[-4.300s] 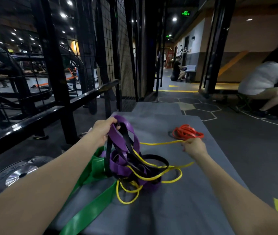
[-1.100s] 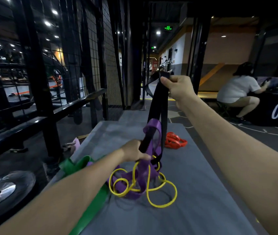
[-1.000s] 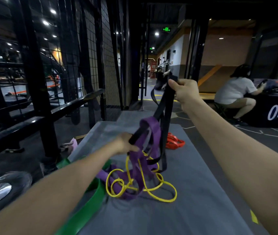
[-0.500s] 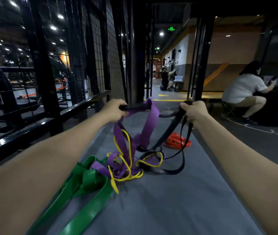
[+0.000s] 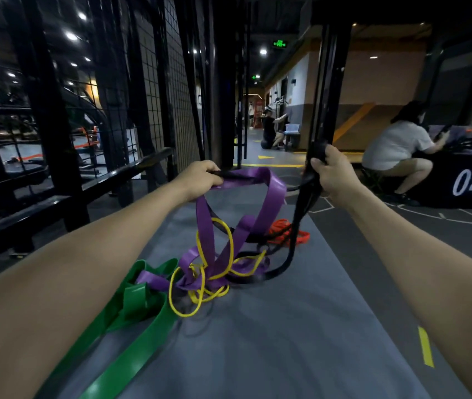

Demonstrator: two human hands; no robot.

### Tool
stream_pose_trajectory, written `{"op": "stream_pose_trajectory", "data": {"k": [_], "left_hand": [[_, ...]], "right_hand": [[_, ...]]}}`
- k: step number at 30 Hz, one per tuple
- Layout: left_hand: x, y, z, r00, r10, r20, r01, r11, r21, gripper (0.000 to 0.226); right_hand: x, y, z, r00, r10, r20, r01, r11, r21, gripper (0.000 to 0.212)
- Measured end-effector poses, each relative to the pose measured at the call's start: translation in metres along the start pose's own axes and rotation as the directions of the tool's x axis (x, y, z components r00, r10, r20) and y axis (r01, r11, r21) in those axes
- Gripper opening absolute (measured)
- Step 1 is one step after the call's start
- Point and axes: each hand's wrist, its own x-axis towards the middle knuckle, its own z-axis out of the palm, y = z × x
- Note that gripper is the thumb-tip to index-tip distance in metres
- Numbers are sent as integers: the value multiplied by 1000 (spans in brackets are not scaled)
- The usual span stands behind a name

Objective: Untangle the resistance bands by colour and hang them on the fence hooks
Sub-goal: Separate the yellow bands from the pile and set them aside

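Compared with half a second ago, we have drawn our hands further apart, and the black band (image 5: 298, 226) now hangs in a longer, freer run from the right hand (image 5: 329, 175) down to the grey mat (image 5: 286, 341), curling under the knot at centre frame. We judge it is coming loose, though it still passes through the purple band (image 5: 272, 194) and under the yellow band (image 5: 200, 283), so no colour is separated yet and nothing is ready for the fence (image 5: 154, 82) at upper left.

The left hand (image 5: 200, 180), left of centre, is clenched around the top of the purple loop together with a stretch of black band. The right hand, right of centre, grips the bunched black band in a closed fist. The green band (image 5: 131, 335) trails off the knot toward lower left; the orange band (image 5: 283, 234) lies apart behind the tangle.
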Motion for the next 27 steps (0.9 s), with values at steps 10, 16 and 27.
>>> {"op": "stream_pose_trajectory", "data": {"k": [10,16,27], "left_hand": [[-21,-11,22,983,48,178,-54,998,27,21],[-45,-14,84,936,118,331,-89,991,-102,30],[-53,-88,122,968,-54,243,50,998,23,27]], "right_hand": [[-23,51,-12,967,234,104,-154,855,-496,36],[-48,82,-31,887,450,104,-210,593,-777,49],[-79,123,-2,896,423,135,-114,513,-851,34]]}}
